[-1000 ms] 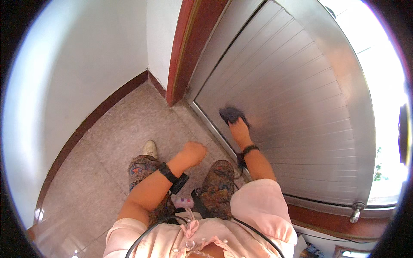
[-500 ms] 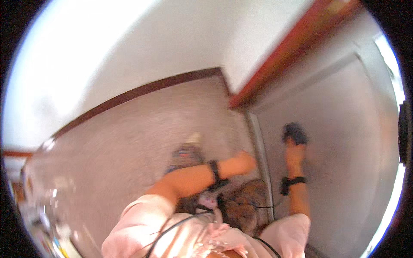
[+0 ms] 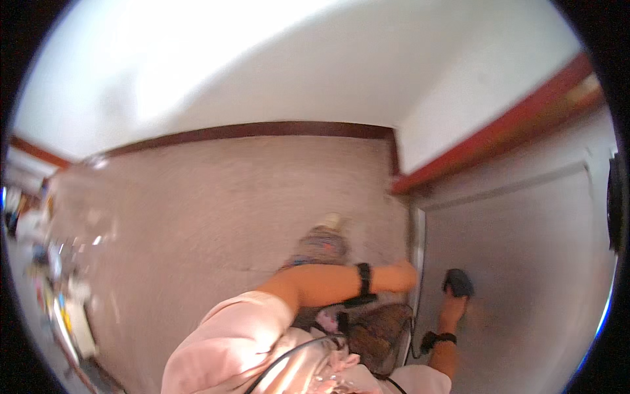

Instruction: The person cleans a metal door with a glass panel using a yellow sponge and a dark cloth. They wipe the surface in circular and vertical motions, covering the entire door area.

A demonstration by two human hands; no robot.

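My right hand is closed on a small dark blue-black thing, rounded and blurred, whose kind I cannot make out. It is over the grey door panel on the right. My left arm reaches across to the right, and my left hand is close to the panel's pale edge strip. Blur smears its fingers, so whether it holds or touches anything does not show. Both wrists carry black bands, the left band and the right band.
A brownish floor stretches to a white wall with a dark skirting board. The red-brown door frame runs along the right. Blurred clutter stands at the far left. A black cable hangs across my clothes.
The view has turned, so wall, frame and door sit farther right and lower. My right hand with the dark thing is lower in the picture; my left hand has come nearer to it.
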